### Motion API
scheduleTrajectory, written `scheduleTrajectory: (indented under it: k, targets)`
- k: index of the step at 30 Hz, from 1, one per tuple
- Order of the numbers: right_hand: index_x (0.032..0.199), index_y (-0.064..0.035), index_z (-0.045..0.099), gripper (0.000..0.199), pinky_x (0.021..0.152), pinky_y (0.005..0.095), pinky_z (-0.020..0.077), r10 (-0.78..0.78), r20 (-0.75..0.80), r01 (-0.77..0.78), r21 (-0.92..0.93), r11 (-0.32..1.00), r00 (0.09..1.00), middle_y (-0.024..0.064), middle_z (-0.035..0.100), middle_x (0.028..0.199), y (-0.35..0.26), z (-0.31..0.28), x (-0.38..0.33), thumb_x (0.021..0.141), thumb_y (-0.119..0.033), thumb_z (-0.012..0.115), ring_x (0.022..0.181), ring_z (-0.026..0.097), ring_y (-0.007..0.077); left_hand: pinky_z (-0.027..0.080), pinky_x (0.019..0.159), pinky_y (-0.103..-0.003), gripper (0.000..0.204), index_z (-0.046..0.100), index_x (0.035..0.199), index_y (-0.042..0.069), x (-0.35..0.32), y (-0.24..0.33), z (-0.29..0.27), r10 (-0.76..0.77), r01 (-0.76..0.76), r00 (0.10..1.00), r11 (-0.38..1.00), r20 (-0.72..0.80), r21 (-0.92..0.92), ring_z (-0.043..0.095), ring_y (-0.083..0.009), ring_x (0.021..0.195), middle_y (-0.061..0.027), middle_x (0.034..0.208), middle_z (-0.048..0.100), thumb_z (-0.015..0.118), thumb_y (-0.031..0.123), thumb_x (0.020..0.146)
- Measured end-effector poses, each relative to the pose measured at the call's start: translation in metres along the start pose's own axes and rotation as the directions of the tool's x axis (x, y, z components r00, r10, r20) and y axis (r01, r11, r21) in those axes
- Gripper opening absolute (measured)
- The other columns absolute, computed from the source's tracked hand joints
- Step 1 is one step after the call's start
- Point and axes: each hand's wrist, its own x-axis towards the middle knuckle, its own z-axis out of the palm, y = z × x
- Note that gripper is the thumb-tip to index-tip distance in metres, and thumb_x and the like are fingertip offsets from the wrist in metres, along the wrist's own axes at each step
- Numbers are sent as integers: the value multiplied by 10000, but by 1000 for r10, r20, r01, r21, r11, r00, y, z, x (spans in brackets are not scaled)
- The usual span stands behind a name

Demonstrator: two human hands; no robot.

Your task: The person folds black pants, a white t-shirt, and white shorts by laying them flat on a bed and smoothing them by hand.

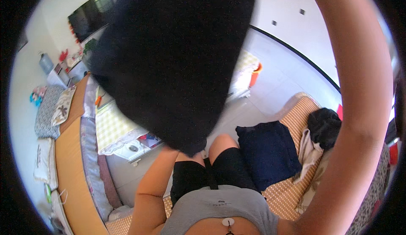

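A black cloth (pixel 173 57) hangs in the air close before a person, its broad, slightly blurred spread filling the upper middle of the view and narrowing to a point just above the lap. The left arm (pixel 149 192) rises to the cloth's lower edge, where the hand disappears behind the fabric; whether the left grip is closed on it, one cannot tell. The right arm (pixel 359 87) reaches high along the right side, its hand beyond the frame's top, so the state of the right grip cannot be told either.

The person, in a grey top (pixel 211 205) and black shorts (pixel 232 171), sits on a woven mat (pixel 294 116). Just beside the right thigh lies a folded navy cloth (pixel 270 152). Past it are a beige cloth (pixel 308 150) and a black bundle (pixel 325 129), side by side.

Ahead to the left, a checked cover (pixel 112 127) drapes a white worktop (pixel 134 149). Farther left runs a brown sofa (pixel 67 159) with a leaf-patterned cushion (pixel 64 104). An orange bin (pixel 256 75) stands on the floor beyond the cloth's right edge. In the far left background are a blue water jug (pixel 45 64) and a dark television (pixel 91 17).
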Motion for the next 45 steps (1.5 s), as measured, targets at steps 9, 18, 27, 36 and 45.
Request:
scheduleTrajectory:
  k: [9, 18, 27, 36, 45]
  targets:
    - [1099, -85, 664, 276, 901, 293, 435, 334, 343, -29, -657, 753, 878, 58, 695, 1011, 43, -6, -46, 850, -206, 660, 925, 627, 179, 362, 1006, -342, 561, 486, 1299, 20, 16, 18, -94, -134, 145, 941, 989, -310, 13, 481, -203, 1206, -92, 1304, 523, 668, 38, 769]
    - [921, 14, 654, 246, 713, 336, 493, 136, 561, 319, -636, 702, 817, 165, 672, 830, 75, 25, -54, 811, -204, 684, 759, 641, 244, 411, 973, -358, 668, 489, 1268, 3, 133, 156, -101, 312, -326, 945, 925, -102, -197, 548, -223, 1116, -124, 1223, 564, 787, 139, 686]
    - [837, 10, 680, 248, 708, 300, 506, 557, 425, -215, -624, 751, 713, 81, 668, 757, 112, -9, -69, 686, -165, 769, 694, 629, 177, 553, 792, -370, 390, 620, 1038, -18, 217, 167, -206, -7, -62, 981, 935, -193, -350, 667, -250, 806, -121, 932, 679, 631, -155, 673]
    - [923, -50, 681, 269, 782, 307, 456, 394, 449, -71, -584, 809, 802, 42, 668, 860, 122, -28, -32, 719, -225, 666, 824, 579, 155, 543, 725, -389, 264, 577, 1008, -6, 268, 203, -298, 225, -285, 900, 952, -373, -112, 639, -271, 791, -154, 895, 626, 564, -84, 756]
    - [894, -22, 655, 236, 777, 395, 496, -119, -68, -40, -973, 227, 991, 202, 640, 874, 146, -53, -21, 684, -127, 685, 865, 631, 316, 521, 803, -300, 395, 589, 1180, 38, 231, 185, -306, -51, 49, 999, 970, 0, -239, 640, -176, 861, -97, 1004, 660, 656, 80, 793]
